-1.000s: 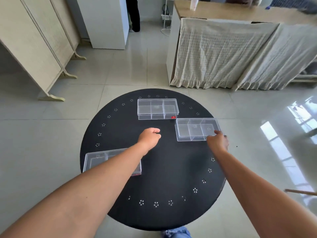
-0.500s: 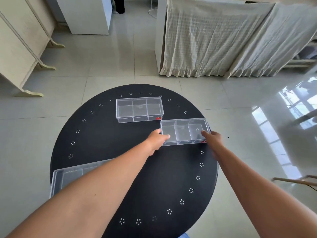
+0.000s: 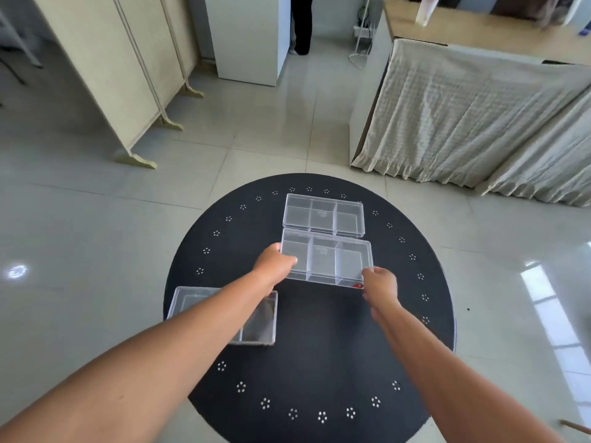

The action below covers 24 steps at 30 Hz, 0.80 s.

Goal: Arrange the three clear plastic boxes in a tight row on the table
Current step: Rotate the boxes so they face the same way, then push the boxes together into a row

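Note:
Three clear plastic boxes with three compartments each lie on a round black table (image 3: pixel 319 362). The far box (image 3: pixel 323 215) rests near the table's back edge. The middle box (image 3: pixel 327 259) sits right in front of it, its far edge touching or almost touching the far box. My left hand (image 3: pixel 274 265) grips the middle box's left end and my right hand (image 3: pixel 380 282) grips its near right corner. The third box (image 3: pixel 259 321) lies apart at the near left, partly hidden under my left forearm.
The table has a ring of small white flower marks near its rim. On the tiled floor beyond stand a folding screen (image 3: pixel 121 75) at the left, a white cabinet (image 3: pixel 249 36) and a cloth-draped counter (image 3: pixel 479 123) at the right. A person's legs (image 3: pixel 302 24) show at the back.
Both hands took hold of the right-hand box and slid it left and away, up against the far box. The camera view shifted as my head moved.

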Tool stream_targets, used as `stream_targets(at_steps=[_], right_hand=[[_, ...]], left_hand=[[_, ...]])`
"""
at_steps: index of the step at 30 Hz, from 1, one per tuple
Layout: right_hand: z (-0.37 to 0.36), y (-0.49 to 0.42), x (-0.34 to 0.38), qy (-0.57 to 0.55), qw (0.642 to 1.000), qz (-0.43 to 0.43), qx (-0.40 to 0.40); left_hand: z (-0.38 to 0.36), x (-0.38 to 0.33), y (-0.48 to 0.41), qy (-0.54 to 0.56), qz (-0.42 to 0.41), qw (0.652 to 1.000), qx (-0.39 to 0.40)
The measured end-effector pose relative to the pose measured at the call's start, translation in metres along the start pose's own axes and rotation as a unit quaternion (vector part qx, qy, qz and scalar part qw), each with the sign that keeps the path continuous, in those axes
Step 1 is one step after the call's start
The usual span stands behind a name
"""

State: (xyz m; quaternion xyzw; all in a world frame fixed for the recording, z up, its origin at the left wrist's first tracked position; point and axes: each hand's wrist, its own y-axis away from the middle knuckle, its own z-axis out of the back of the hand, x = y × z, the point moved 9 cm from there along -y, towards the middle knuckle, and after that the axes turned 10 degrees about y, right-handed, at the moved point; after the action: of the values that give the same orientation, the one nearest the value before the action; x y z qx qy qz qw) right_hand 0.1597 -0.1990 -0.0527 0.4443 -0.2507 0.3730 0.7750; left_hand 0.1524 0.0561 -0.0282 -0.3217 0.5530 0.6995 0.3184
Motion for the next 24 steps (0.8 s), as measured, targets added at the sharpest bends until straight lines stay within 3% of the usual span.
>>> stream_targets(at_steps=[11,20,24], right_hand=[[-0.135,0.045,0.052,0.026,0.991,0.030,0.124],[-0.169,0.042,0.041,0.058,0.986,0.024,0.155],[-0.165,0.028,0.041,0.050,0.988,0.030,0.142]], left_hand=[[0.155,0.038,-0.018,0.004,0.009,0.992,-0.129],[0.177,0.076,-0.039,0.015,0.041,0.991,-0.130],[0.179,0.063,-0.040,-0.091,0.040,0.977,-0.187]])
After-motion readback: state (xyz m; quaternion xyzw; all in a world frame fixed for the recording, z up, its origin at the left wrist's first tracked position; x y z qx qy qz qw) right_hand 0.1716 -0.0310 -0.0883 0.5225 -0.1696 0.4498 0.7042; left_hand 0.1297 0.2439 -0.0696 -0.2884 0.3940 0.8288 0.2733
